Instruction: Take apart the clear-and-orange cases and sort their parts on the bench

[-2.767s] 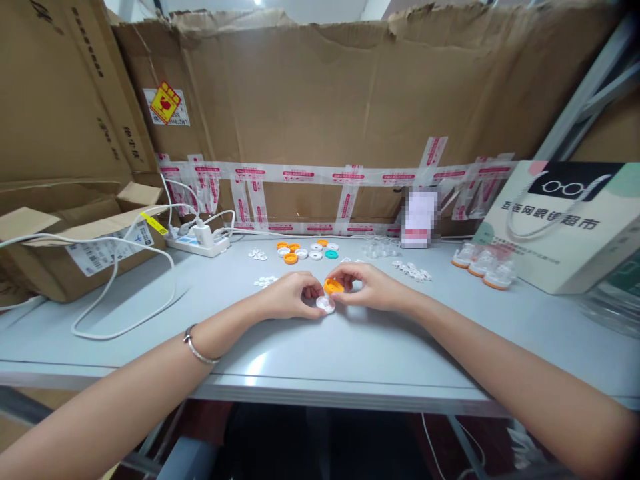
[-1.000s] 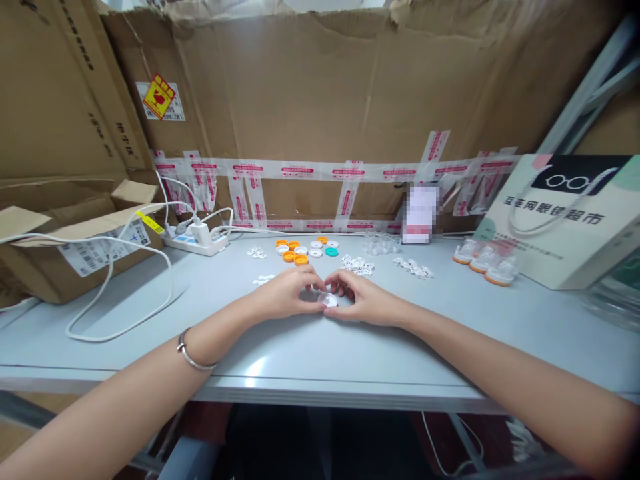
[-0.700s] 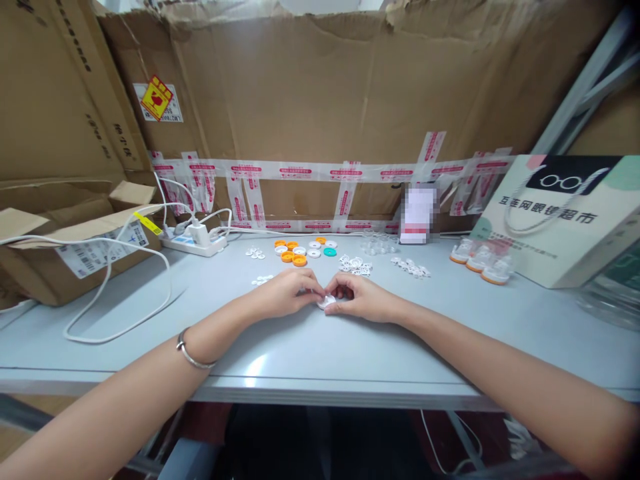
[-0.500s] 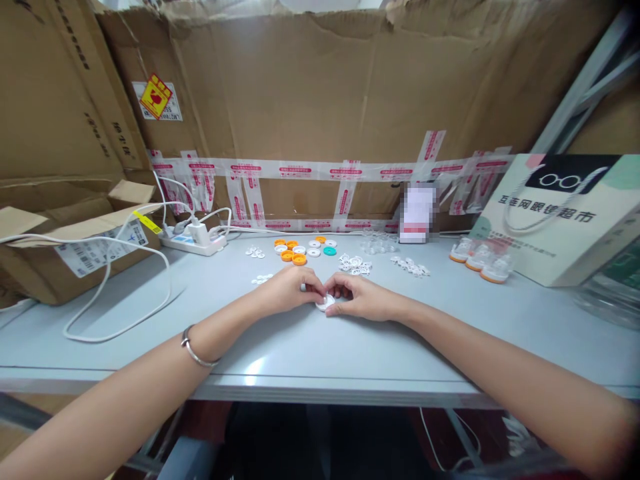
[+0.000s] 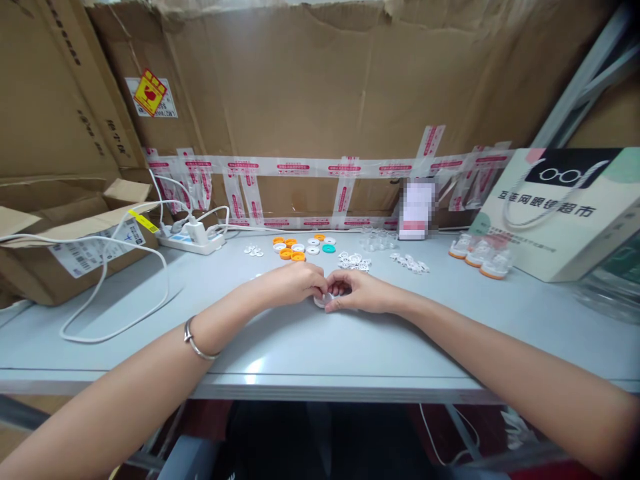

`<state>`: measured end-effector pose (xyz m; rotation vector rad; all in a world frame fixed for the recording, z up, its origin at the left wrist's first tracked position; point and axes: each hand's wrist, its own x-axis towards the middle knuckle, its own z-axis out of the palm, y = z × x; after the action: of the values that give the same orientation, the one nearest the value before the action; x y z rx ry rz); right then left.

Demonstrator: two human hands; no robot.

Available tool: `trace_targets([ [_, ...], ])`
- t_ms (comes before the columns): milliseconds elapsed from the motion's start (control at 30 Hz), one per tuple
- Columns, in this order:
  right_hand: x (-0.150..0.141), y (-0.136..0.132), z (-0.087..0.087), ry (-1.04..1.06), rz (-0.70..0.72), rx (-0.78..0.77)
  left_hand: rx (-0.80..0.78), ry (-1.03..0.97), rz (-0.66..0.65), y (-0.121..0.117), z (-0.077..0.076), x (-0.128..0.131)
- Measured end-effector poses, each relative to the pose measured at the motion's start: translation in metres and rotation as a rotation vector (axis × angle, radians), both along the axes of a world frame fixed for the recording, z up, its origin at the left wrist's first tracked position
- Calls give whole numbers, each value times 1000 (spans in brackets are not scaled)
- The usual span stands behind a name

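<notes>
My left hand (image 5: 295,283) and my right hand (image 5: 356,293) meet at the middle of the grey table (image 5: 320,347), fingers pinched together on a small white round piece (image 5: 323,301) that sits on the tabletop. Most of the piece is hidden by my fingertips. Just beyond my hands lie orange, white and teal round caps (image 5: 300,249) and a heap of small white rings (image 5: 354,261). A silver bracelet (image 5: 193,339) is on my left wrist.
More small white parts (image 5: 411,264) and clear pieces (image 5: 376,241) lie further back. Clear cases with orange bases (image 5: 479,253) stand beside a printed paper bag (image 5: 555,213). A power strip (image 5: 193,240) with white cable (image 5: 110,293), an open carton (image 5: 70,233) and a taped cardboard wall (image 5: 320,120) border the table.
My right hand no longer holds the orange cap seen earlier. Both hands have closed in on the white piece and shifted slightly away from me.
</notes>
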<state>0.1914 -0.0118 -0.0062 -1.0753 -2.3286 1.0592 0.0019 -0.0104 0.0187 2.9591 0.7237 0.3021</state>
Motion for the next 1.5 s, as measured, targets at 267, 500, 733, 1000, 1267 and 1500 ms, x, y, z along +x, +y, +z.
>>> trace_targets([
  [267, 2, 0, -2, 37, -5, 14, 315, 129, -109, 2, -11, -8],
  [500, 2, -1, -1, 64, 1, 7, 437, 184, -136, -6, -7, -10],
  [733, 1, -4, 2, 54, -18, 5, 217, -109, -26, -1, -3, -11],
  [1000, 3, -6, 4, 8, -51, 23, 79, 31, 505, 21, 30, -82],
  [1267, 4, -6, 4, 9, -36, 27, -95, 136, 379, 19, 17, -74],
  [1500, 4, -5, 4, 7, -34, 22, -50, 195, 386, 14, 16, -69],
])
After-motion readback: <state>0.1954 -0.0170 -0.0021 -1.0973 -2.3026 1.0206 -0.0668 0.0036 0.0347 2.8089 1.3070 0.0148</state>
